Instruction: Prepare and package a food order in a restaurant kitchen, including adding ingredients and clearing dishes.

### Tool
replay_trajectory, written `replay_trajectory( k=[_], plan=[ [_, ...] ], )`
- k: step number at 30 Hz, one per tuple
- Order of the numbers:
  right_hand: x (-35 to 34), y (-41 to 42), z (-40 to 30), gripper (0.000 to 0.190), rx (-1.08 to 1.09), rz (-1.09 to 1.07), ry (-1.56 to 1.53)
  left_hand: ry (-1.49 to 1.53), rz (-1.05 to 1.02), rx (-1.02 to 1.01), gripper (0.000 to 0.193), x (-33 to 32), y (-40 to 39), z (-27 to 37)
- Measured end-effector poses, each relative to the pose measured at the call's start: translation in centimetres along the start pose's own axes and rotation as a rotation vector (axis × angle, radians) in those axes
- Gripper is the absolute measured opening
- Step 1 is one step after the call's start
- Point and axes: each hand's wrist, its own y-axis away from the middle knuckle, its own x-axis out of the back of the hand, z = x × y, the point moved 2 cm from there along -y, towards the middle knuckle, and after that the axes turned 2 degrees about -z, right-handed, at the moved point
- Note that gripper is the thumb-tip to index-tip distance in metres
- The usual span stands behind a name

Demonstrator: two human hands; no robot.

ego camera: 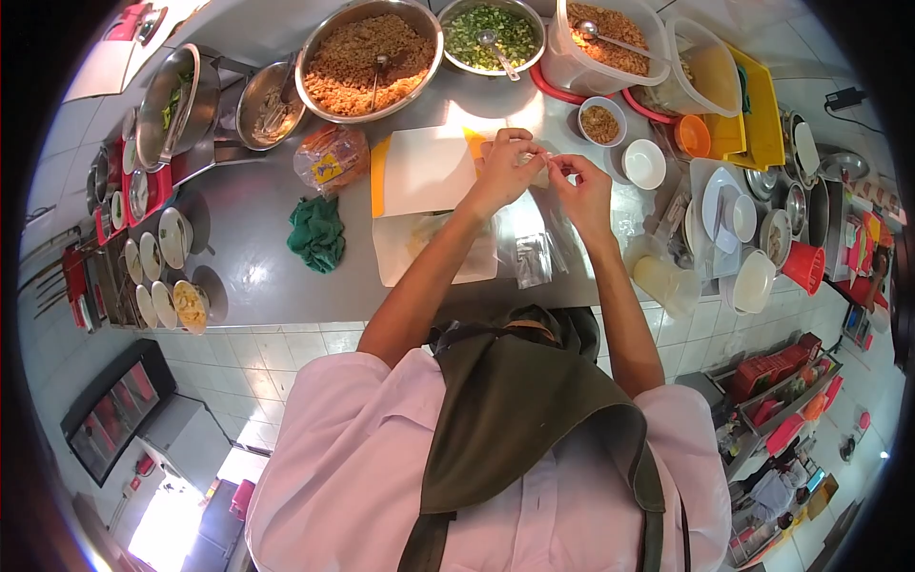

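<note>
My left hand [507, 174] and my right hand [580, 191] meet over the steel worktop [250, 236]. Their fingertips pinch the gathered top of a small clear plastic bag [541, 174]; its contents are mostly hidden by the fingers. Below my left hand and forearm lies an opened white paper takeaway box [427, 168] with orange-yellow edges. Something pale, too unclear to name, shows in its nearer part. Several flat clear plastic bags [532, 261] lie between my forearms, close to the front edge.
Along the back stand a steel bowl of brown crumbly food [350, 43], a bowl of chopped greens [468, 43] and a plastic tub [607, 68]. A green cloth [316, 234] and a wrapped orange packet [331, 159] lie left. Right are a white bowl [644, 164] and a plastic jug [665, 282].
</note>
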Motion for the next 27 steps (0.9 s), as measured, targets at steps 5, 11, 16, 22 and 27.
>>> replay_trajectory(
  k=[5, 11, 16, 22, 27],
  plan=[
    [0.8, -0.8, -0.5, 0.019, -0.049, -0.093, 0.024, 0.161, -0.035, -0.068, 0.023, -0.1, -0.5, -1.0],
    [1.3, -1.6, -0.1, 0.02, -0.064, -0.224, 0.052, 0.136, -0.064, -0.077, 0.023, 0.1, -0.6, -1.4],
    [1.1, -2.0, 0.3, 0.017, -0.013, -0.277, 0.082, 0.067, -0.063, -0.07, 0.024, 0.2, -0.9, -1.7],
    [0.8, -2.0, -0.4, 0.015, 0.03, -0.264, 0.166, 0.139, -0.173, -0.038, 0.027, 0.6, -1.8, -1.8],
    [0.9, -2.2, -0.6, 0.015, 0.081, -0.283, 0.173, 0.158, -0.261, 0.002, 0.024, 0.7, -2.5, -1.6]
  ],
)
